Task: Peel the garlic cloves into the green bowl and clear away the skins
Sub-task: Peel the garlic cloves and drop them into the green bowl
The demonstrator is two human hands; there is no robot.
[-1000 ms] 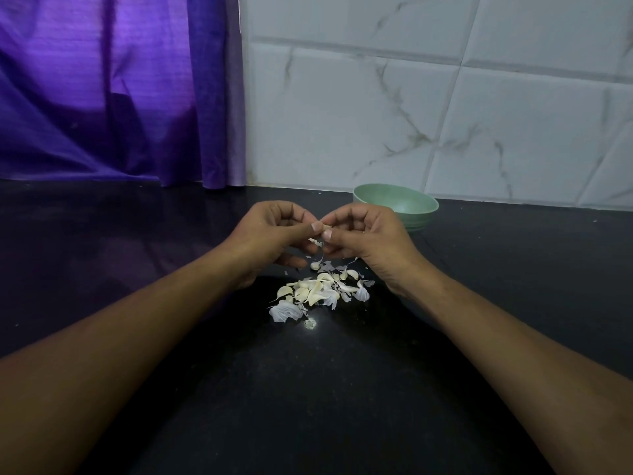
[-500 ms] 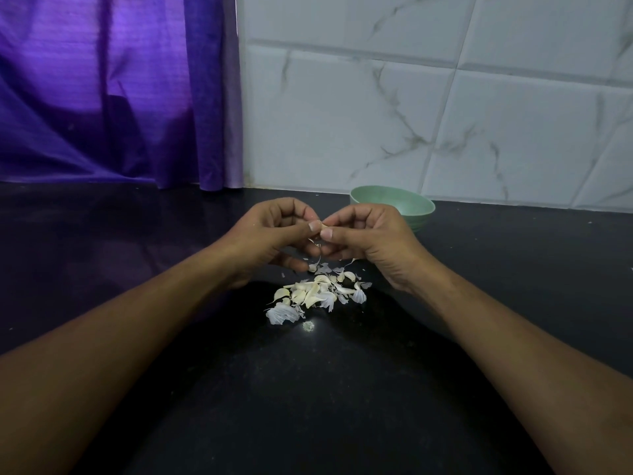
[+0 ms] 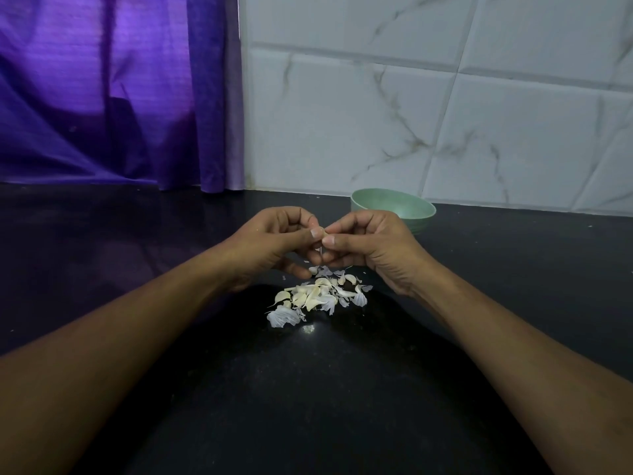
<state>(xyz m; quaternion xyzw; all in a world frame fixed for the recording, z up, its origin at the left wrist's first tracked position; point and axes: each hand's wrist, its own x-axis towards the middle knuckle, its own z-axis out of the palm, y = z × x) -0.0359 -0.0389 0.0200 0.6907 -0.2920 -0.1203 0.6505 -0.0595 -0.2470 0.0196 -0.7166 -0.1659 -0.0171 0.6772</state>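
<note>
Left hand (image 3: 277, 234) and right hand (image 3: 373, 241) both pinch clove (image 3: 323, 231), fingers (image 3: 295, 214) curled; pile (image 3: 317, 296) below fingertips, bowl (image 3: 394, 204) behind right fingers.

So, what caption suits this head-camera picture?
Left hand and right hand pinch a bit of garlic above the pile of cloves and skins, green bowl behind.

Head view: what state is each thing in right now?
left hand, pinching the garlic piece.
right hand, pinching the same garlic piece.
garlic piece, held above the pile, mostly hidden.
pile, cloves and skins loose on the counter.
green bowl, upright, contents unseen.
curtain, hanging closed.
</note>
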